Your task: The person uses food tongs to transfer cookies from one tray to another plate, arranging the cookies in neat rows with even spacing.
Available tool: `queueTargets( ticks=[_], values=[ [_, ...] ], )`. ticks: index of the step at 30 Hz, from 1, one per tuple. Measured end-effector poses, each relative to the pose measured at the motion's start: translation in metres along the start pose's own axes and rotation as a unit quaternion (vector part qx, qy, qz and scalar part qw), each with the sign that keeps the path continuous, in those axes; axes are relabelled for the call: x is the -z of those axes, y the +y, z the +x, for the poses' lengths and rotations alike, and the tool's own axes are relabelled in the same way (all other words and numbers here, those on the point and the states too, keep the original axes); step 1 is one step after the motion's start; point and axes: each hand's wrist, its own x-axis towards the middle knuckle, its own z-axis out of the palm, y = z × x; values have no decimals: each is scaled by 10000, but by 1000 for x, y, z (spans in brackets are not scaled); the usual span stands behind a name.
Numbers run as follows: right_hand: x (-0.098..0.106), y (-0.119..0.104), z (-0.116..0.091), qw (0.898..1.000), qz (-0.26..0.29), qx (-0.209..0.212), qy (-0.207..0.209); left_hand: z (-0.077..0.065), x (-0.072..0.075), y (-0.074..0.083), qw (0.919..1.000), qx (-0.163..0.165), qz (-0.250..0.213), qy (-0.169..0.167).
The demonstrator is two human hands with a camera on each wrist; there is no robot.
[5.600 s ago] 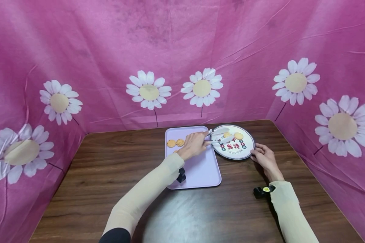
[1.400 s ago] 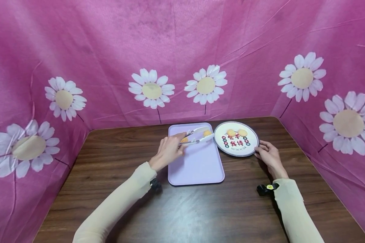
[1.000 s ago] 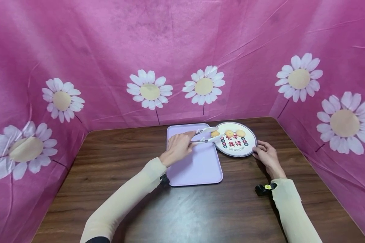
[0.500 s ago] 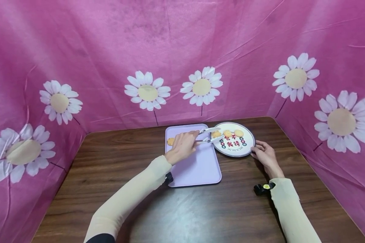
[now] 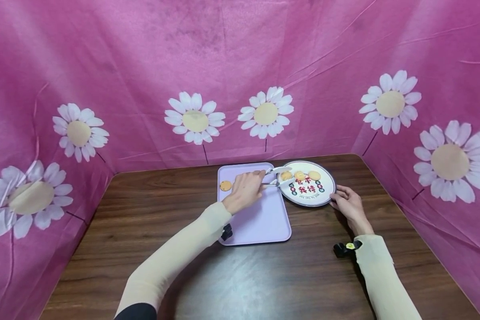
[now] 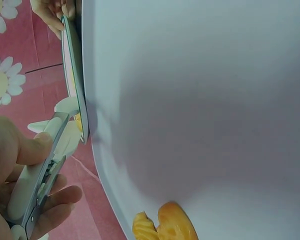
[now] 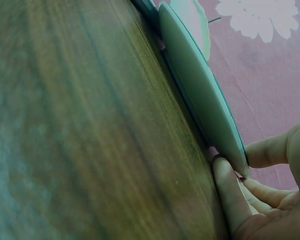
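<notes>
My left hand [image 5: 246,191], above the purple tray [image 5: 260,224], grips a pair of tongs [image 6: 39,172] with metal handles and white tips. Those tips reach over the left rim of the round white plate [image 5: 313,195], spread on either side of a golden cookie [image 5: 286,176]. Beside it on the plate lie a second cookie [image 5: 299,176] and a smooth round cookie [image 5: 314,175]. At the plate's right edge my right hand [image 5: 350,209] pinches the rim, thumb above and fingers below in the right wrist view. A dotted round cookie [image 5: 225,186] lies on the tray.
In the left wrist view, two more cookies [image 6: 176,223] show at the tray's end. Tray and plate stand side by side towards the back of the brown wooden table [image 5: 240,284]. A pink cloth [image 5: 144,66] with printed daisies hangs behind and along both sides.
My left hand carried a cookie in the tongs from the tray rightward to the plate, where it now sits between parted tips. Two cookies were on the plate earlier. The right hand keeps its hold.
</notes>
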Motion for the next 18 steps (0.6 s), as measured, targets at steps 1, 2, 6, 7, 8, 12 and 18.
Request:
queueTargets(
  ticks=[1,2,6,7,8,12,18],
  values=[
    [0,0,0,10000,11,8,-1,0,0,0,10000,13,12,-7],
    [0,0,0,10000,20,9,-5,1,0,0,10000,22,17,-16],
    [-1,0,0,10000,38,41,-12,2,-2,0,10000,68,14,-21],
    [-1,0,0,10000,47,56,-20,2,-2,0,10000,83,12,-33],
    [0,0,0,10000,42,63,-22,2,-3,0,9999,96,10,-42],
    [0,0,0,9999,62,96,-19,2,-4,0,9999,142,-28,-73],
    [1,0,-2,9998,81,163,-36,1,-2,1,9998,164,-9,-103]
  ],
)
